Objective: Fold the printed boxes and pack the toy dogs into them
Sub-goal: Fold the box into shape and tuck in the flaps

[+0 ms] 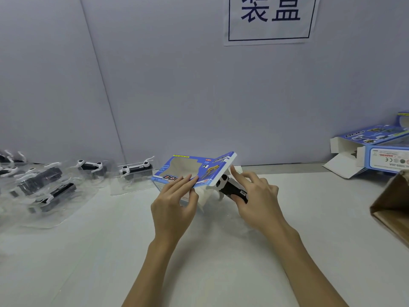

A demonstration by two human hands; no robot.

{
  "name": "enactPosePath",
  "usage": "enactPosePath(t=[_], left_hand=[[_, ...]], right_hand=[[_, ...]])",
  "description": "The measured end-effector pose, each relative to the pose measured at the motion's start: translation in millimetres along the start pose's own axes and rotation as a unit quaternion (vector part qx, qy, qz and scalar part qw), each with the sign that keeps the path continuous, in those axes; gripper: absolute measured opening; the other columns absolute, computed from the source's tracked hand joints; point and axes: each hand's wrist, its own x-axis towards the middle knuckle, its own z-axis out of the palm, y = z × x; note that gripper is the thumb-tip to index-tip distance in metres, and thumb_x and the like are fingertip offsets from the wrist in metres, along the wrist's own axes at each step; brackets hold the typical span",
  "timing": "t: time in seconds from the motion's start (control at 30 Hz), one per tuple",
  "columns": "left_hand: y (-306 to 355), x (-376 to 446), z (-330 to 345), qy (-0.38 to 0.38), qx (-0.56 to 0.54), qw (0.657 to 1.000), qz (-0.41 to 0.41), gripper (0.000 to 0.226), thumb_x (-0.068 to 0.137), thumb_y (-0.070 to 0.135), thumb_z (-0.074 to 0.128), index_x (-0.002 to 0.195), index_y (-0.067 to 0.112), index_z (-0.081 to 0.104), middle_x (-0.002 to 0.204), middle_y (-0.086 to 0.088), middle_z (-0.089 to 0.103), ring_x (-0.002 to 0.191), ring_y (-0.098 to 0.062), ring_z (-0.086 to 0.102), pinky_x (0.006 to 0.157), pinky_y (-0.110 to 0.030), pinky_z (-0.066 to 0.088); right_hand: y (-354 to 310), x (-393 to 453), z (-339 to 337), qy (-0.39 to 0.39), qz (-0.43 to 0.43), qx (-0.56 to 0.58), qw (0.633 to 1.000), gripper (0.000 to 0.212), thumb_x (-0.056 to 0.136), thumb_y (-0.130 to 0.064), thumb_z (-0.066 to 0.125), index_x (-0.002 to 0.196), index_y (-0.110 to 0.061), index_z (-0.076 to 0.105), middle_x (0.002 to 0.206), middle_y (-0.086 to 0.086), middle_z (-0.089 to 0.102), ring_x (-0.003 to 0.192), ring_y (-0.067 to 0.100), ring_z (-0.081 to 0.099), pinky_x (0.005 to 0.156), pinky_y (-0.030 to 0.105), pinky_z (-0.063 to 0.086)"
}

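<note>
Two hands (174, 203), one box (188, 169), one dog (232, 188)

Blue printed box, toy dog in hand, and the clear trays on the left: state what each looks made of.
Blue printed box: thin card, likely glossy print outside, plain white inside, with sharp folded creases and a cut window.
Toy dog, held by the right hand: seemingly hard moulded plastic, black and white, smooth.
Clear trays: thin transparent plastic, probably formed blister, showing glare and see-through edges.
</note>
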Motion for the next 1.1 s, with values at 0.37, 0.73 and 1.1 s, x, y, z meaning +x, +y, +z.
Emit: enactPosePath(t=[0.37,0.73,1.1], left_hand=[[7.5,-14.1,14.7,-0.099,0.036,0.992,0.064,0.027,0.082,0.02,0.071,0.105,0.025,0.084,0.109,0.009,0.079,0.107,-0.02,0.073,0.086,-0.049,0.056],[19.9,-24.6,22.1,-0.193,-0.062,0.979,-0.037,0.056,0.086,0.068,0.06,0.122,0.027,0.077,0.13,0.013,0.069,0.136,-0.016,0.051,0.115,-0.046,0.038],[10.2,-20.0,23.5,-0.175,-0.029,0.983,-0.039,0.039,0.08,0.004,0.072,0.116,0.018,0.073,0.118,0.007,0.069,0.113,-0.023,0.06,0.087,-0.036,0.055]], right_hand=[[-3.3,-3.5,3.6,-0.102,0.04,-0.032,0.993,0.029,0.093,-0.017,0.05,0.115,-0.027,0.067,0.12,0.0,0.062,0.097,0.025,0.048,0.085,0.039,0.032],[-14.3,-0.7,17.1,0.243,0.247,0.453,0.821,0.039,0.083,0.018,0.036,0.078,-0.014,0.058,0.119,-0.001,0.064,0.106,0.013,0.063,0.073,0.007,0.044],[7.1,5.7,29.9,0.1,0.37,0.543,0.747,0.027,0.098,0.004,0.051,0.111,-0.016,0.064,0.112,0.01,0.072,0.098,0.022,0.07,0.073,0.028,0.051]])
